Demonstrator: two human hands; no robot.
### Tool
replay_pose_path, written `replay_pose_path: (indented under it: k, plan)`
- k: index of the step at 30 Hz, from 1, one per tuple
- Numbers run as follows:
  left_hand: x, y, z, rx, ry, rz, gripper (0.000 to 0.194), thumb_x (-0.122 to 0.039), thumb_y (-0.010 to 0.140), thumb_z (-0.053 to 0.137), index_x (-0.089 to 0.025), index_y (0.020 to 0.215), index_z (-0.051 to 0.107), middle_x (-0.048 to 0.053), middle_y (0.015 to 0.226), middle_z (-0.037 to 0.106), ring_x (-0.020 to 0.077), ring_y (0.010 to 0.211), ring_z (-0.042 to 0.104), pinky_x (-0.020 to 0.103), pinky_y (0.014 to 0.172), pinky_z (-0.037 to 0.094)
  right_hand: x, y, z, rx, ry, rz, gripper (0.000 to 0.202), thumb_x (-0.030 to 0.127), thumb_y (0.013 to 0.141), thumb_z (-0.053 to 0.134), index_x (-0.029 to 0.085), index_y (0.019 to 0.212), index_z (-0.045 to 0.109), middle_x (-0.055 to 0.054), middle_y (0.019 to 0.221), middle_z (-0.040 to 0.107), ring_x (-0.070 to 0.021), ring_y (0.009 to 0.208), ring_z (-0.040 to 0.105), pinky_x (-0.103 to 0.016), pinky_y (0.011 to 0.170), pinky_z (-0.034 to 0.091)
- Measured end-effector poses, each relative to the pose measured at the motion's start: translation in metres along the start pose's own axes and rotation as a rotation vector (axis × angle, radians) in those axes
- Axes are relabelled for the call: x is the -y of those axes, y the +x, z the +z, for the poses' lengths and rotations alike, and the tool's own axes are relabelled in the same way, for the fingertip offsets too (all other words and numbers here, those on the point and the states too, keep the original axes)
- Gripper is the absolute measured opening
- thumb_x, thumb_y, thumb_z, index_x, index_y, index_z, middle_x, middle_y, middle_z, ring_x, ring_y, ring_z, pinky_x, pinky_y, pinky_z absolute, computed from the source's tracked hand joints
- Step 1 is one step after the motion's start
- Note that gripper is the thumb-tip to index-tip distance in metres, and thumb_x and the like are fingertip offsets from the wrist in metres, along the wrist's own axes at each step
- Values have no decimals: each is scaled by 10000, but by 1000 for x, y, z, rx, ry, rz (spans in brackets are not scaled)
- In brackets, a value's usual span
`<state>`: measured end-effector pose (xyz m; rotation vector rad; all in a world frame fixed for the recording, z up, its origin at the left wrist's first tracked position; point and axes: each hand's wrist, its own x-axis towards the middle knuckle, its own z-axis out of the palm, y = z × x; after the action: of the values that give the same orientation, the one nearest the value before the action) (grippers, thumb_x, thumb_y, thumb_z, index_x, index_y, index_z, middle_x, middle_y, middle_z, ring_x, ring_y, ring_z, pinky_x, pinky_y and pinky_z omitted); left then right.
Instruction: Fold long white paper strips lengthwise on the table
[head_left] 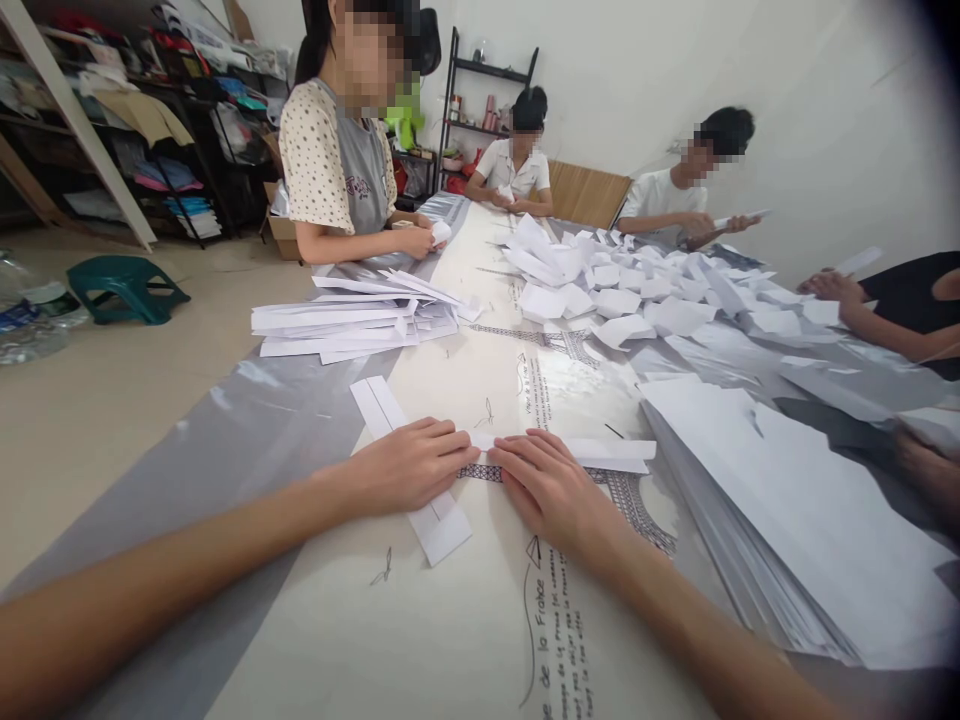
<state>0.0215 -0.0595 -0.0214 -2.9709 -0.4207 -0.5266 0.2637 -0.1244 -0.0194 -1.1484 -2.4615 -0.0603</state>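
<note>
In the head view, a folded white paper strip (611, 453) lies crosswise on the table, and its left part runs under my hands. My left hand (420, 465) rests palm down on it, fingers together and stretched to the right. My right hand (544, 480) lies flat over the strip, fingers extended to the left. Both sets of fingertips almost meet, with a little white paper showing between them. A second white strip (442, 530), creased lengthwise, lies at a slant beneath my left hand. Both thumbs are mostly hidden.
A stack of white paper sheets (795, 500) lies right; folded strips (352, 325) are piled at left. Many folded paper pieces (645, 290) cover the far right. The printed tablecloth (337, 620) lies underneath. Several people sit or stand around, handling paper. A green stool (124, 280) stands left.
</note>
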Motion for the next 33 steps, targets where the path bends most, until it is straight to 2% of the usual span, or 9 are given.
replay_pose_path:
  k: [8,18,27,33]
  plan:
    - [-1,0,-1,28,64,14,301,-128,1033,396,-118,1291,549,90,1028,653,221,895,564,359,826,454,1,0,0,-13,1,-11,280,80,997,446,167,1211,604,-113,1157,670,-247,1077,613,-492,1013,489]
    - [-1,-1,-5,35,-42,-28,311,-180,1049,406,-145,1334,525,85,1064,642,220,943,550,351,857,436,2,0,0,-52,-2,29,287,74,986,458,205,1185,618,-82,1139,694,-228,1041,640,-470,982,492]
    - [-3,1,-2,62,124,12,305,-108,1009,426,-102,1291,539,89,1025,639,224,907,549,348,846,421,-8,0,-3,-15,41,-7,268,97,1021,444,202,1192,623,-74,1192,712,-203,1065,669,-482,1069,449]
    - [-4,1,-3,77,121,-1,330,-136,1041,372,-139,1343,506,89,1058,638,221,913,548,348,855,415,-11,-2,-6,6,42,-53,323,111,1026,429,213,1278,604,-96,1207,696,-226,1087,656,-496,990,508]
